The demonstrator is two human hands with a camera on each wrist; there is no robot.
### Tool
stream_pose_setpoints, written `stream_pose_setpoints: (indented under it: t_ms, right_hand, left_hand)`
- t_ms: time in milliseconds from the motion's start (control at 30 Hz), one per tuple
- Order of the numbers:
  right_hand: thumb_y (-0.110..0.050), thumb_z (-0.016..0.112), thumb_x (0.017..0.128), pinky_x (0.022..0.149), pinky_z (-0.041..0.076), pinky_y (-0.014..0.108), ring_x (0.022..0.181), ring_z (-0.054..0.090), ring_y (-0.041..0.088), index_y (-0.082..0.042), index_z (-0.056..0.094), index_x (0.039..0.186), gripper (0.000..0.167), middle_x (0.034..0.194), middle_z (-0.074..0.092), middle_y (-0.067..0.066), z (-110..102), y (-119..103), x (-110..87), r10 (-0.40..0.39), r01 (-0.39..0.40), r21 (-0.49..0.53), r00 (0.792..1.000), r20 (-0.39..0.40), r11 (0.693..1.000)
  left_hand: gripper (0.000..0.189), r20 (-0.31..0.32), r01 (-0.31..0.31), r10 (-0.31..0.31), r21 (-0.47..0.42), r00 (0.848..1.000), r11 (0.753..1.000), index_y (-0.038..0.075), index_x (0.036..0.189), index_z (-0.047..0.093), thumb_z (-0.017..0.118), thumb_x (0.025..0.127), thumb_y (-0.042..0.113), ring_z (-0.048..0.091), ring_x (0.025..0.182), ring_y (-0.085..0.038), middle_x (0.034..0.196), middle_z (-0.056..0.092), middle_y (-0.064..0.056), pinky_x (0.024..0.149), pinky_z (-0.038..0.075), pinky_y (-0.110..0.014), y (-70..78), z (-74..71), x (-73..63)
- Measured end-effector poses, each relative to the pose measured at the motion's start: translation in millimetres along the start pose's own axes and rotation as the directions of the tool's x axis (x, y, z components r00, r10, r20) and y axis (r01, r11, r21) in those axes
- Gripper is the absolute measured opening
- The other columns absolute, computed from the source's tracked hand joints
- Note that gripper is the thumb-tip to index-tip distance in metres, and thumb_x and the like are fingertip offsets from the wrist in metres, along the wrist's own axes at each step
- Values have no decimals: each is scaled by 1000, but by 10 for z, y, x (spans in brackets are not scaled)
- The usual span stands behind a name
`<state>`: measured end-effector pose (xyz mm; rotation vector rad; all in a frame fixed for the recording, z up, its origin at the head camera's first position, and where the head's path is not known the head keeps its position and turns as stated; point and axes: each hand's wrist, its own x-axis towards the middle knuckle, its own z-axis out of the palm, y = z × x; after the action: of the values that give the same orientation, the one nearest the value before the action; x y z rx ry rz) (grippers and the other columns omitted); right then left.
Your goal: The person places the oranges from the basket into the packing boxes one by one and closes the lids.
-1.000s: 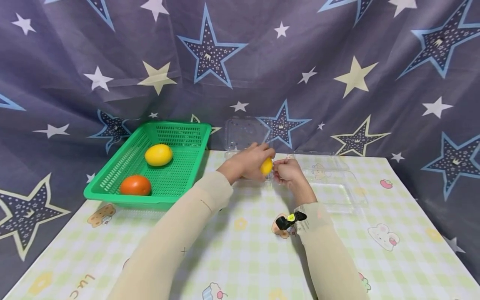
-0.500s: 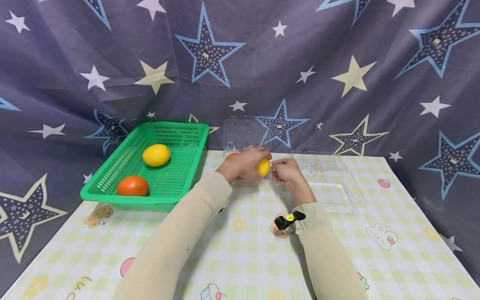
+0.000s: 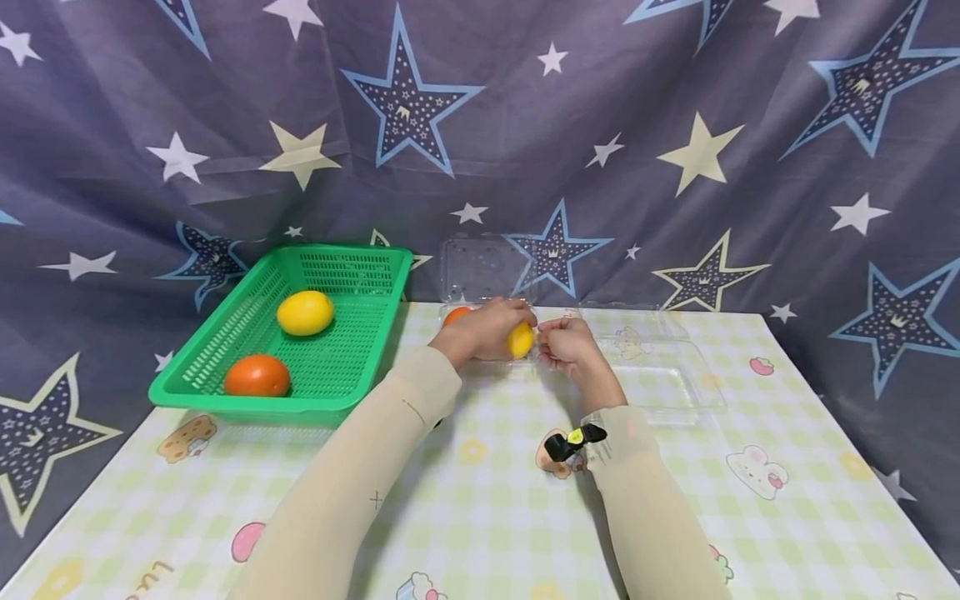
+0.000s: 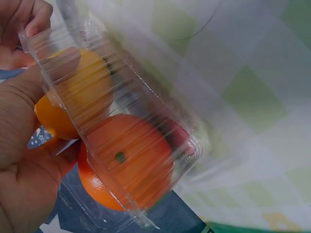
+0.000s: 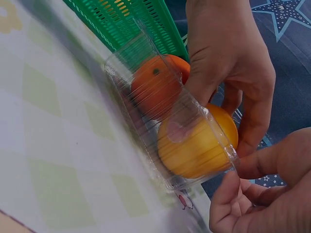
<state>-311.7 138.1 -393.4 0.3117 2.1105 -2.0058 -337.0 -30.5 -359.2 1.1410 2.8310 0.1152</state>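
Note:
My left hand (image 3: 487,329) grips a yellow lemon (image 3: 521,340) within a clear plastic clamshell box (image 5: 146,138); its thumb shows through the box wall in both wrist views. Beside the lemon sits an orange (image 4: 129,155) with a green stem mark. A small reddish thing (image 4: 179,137) lies by the orange, its kind unclear. At the box's right end, my right hand (image 3: 570,343) pinches the clear rim between thumb and fingers. The box's raised lid (image 3: 483,265) leans back against the curtain. From the head view, the left hand covers most of the box.
A green basket (image 3: 281,406) at the left holds another lemon (image 3: 305,313) and an orange-red round fruit (image 3: 257,376). Another clear plastic box (image 3: 663,387) stands open to the right of my right hand. Behind the table (image 3: 480,508) hangs a star-patterned curtain (image 3: 600,100).
My left hand has lowered slightly with the lemon, and the orange behind it has come into sight. My right hand stays at the box rim. The head view has shifted a little.

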Motion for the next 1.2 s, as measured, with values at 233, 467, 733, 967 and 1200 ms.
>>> stream_pose_setpoints:
  t_ms: [233,467,733,967,1200]
  right_hand:
    - [3,54,98,51,47,22,58,50,12,5,55,116,19,80,52,8,6,4,-7,-2,2,7,1000,-5,1000]
    - [5,53,97,50,47,22,57,50,12,8,54,119,22,79,52,7,-1,5,-11,-9,9,11,1000,-3,1000]
    - [5,53,96,52,48,22,60,50,13,9,54,123,27,77,51,7,-1,-13,-23,3,-3,3,1000,-15,1000]
    - [4,52,98,53,47,23,61,50,14,9,53,128,30,80,51,8,-31,-11,-48,-2,2,-12,1000,-14,1000]
    - [3,53,99,56,46,25,62,49,16,9,53,128,30,84,53,10,-7,-11,-60,-8,8,-13,1000,0,1000]
  left_hand:
    - [62,23,16,-17,23,1000,1000,21,144,57,82,88,22,42,140,-31,154,46,-5,117,35,-43,-4,19,-13]
    - [64,33,40,-39,-17,999,999,21,147,55,80,89,26,41,141,-34,156,43,-7,115,38,-49,3,-41,-70]
    - [66,-59,225,-243,-221,968,949,20,154,46,71,96,38,31,148,-30,162,35,-8,119,31,-52,-128,-174,-126]
    - [59,-272,296,-510,-560,816,773,12,152,47,67,100,31,36,145,-34,156,41,-15,118,32,-51,-258,-136,-99]
    - [56,-217,189,-828,-915,517,358,12,152,46,64,100,25,42,141,-32,152,46,-15,116,36,-44,-405,-46,-111]
